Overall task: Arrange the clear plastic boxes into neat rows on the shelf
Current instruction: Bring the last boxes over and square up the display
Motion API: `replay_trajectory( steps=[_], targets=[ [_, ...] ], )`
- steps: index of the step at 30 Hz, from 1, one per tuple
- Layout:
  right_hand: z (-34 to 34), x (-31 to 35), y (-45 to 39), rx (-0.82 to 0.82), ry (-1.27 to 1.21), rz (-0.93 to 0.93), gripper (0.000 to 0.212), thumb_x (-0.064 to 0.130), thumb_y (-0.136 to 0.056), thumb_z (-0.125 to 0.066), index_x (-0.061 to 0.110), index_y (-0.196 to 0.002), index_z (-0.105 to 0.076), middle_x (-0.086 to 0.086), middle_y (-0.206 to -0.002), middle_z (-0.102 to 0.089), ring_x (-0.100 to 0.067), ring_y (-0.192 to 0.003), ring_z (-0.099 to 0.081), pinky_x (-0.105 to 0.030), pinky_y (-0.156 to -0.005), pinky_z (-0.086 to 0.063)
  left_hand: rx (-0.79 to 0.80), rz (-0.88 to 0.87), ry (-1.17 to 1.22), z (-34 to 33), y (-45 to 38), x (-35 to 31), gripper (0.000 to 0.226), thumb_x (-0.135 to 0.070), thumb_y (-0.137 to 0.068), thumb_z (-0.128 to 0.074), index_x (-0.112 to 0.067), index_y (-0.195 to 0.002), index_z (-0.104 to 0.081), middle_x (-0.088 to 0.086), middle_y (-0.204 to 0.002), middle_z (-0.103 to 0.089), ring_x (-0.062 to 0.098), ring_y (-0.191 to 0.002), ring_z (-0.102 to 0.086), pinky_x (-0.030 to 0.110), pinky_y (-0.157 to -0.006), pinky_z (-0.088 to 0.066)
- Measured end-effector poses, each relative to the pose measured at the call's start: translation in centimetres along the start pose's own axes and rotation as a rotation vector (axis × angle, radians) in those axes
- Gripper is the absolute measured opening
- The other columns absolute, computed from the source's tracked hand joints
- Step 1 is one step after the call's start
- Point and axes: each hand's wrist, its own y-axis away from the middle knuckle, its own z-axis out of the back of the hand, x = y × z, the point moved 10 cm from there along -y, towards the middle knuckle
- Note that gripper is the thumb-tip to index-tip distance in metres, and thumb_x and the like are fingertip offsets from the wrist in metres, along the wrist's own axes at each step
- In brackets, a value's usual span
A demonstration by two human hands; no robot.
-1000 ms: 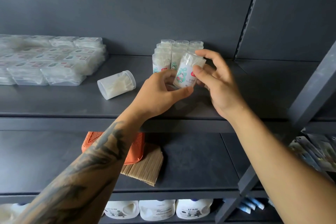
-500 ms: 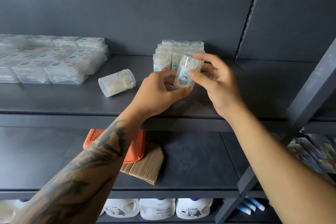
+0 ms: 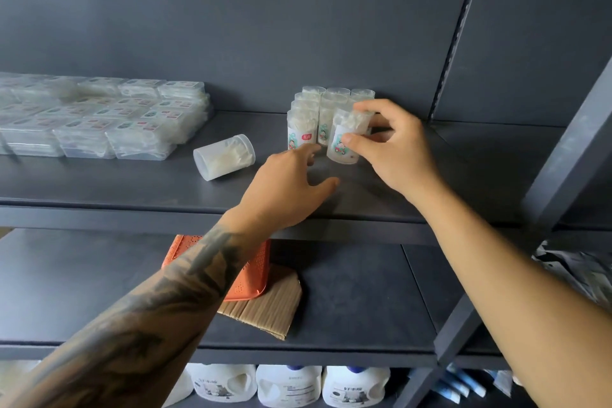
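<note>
The left hand (image 3: 291, 189) has let go of the small clear plastic cylinder box with the cartoon label (image 3: 344, 139) and drawn back with fingers loose. Only the right hand (image 3: 394, 152) now pinches it, tilted, just beside the standing cluster of clear cylinder boxes (image 3: 318, 116).

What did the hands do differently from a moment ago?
The left hand let go of the labelled jar and drew back, fingers loose. The right hand still grips that jar, now lower beside the standing jars. The jar lying on its side and flat boxes stayed put.
</note>
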Motion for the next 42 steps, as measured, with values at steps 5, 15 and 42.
replay_trajectory(
  steps=[5, 15, 42],
  targets=[
    [-1.8, 0.1, -0.6, -0.011, 0.245, 0.085, 0.045, 0.025, -0.078, -0.086, 0.029, -0.12, -0.07, 0.017, -0.101, -0.063, -0.008, -0.089, -0.06, -0.017, -0.077, -0.048, 0.015, -0.05, -0.225, 0.1, 2.1, 0.6, 0.062, -0.069, -0.091, -0.053, -0.029, -0.14, -0.056, -0.003, -0.13, -0.066, 0.023, -0.115, -0.063, 0.038, -0.094, -0.048],
    [-4.0, -1.6, -1.4, 0.052, 0.455, 0.087, 0.052, 0.023, -0.082, -0.08, 0.03, -0.129, -0.06, -0.004, -0.113, -0.061, -0.016, -0.092, -0.057, -0.025, -0.076, -0.043, -0.084, -0.112, -0.397, -0.3, 2.8, 0.5, 0.053, -0.065, -0.096, -0.03, -0.028, -0.104, -0.067, -0.006, -0.104, -0.068, 0.021, -0.094, -0.064, 0.036, -0.081, -0.044],
    [-3.0, -0.7, 0.3, 0.025, 0.572, 0.053, 0.047, 0.017, -0.093, -0.068, 0.026, -0.137, -0.052, -0.012, -0.116, -0.056, -0.033, -0.106, -0.057, -0.043, -0.083, -0.052, -0.075, -0.15, -0.409, 0.2, 2.9, 0.0, 0.049, -0.062, -0.098, -0.032, -0.028, -0.105, -0.067, -0.005, -0.105, -0.068, 0.022, -0.096, -0.064, 0.036, -0.082, -0.047]
  ],
)
